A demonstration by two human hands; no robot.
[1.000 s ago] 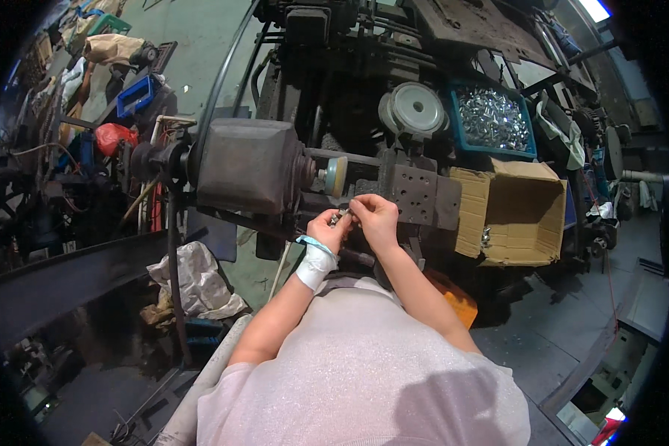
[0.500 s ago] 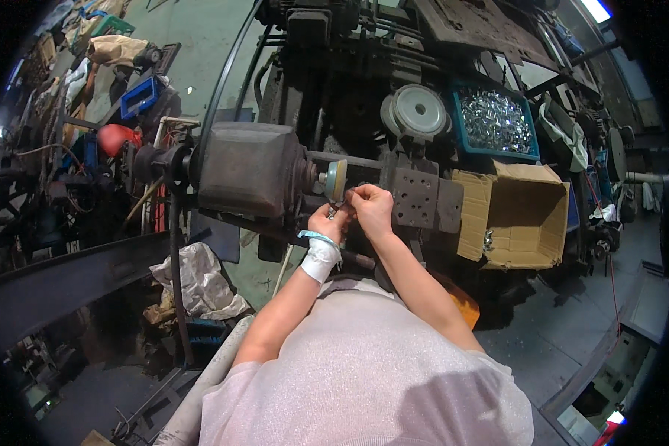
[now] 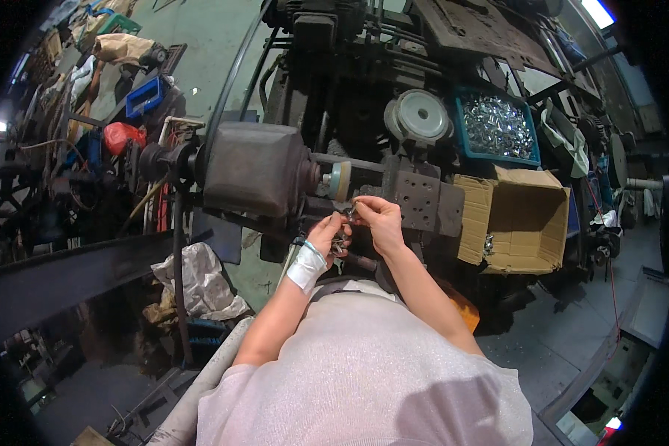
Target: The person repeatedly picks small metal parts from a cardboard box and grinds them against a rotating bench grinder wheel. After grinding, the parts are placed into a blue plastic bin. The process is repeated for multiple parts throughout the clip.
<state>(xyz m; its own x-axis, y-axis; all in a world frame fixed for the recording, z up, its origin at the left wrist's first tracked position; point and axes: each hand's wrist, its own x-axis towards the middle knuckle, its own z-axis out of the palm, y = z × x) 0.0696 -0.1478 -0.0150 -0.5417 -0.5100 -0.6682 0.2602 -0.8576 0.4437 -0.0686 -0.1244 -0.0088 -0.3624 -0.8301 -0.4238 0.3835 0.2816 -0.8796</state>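
My left hand (image 3: 327, 235), with a white wrap and a light blue band at its wrist, is closed around several small shiny metal pieces (image 3: 339, 242). Close against it, my right hand (image 3: 379, 221) pinches another small shiny metal piece (image 3: 352, 212) between thumb and fingertips. The exact kind of these parts is too small to make out. Just beyond my fingers sits a round wheel (image 3: 340, 181) with a pale green and tan rim, mounted on the spindle of a dark machine head (image 3: 251, 169). Both hands are apart from the wheel.
Right of my hands is a dark plate with holes (image 3: 418, 201). Beyond it lies a round pale disc (image 3: 421, 114). A teal crate (image 3: 537, 157) full of shiny metal parts stands at the far right, with an open cardboard box (image 3: 531, 262) nearer, holding a few pieces.
Both hands have drawn back slightly from the wheel toward my body. My left hand has turned, so the metal pieces in it show more.
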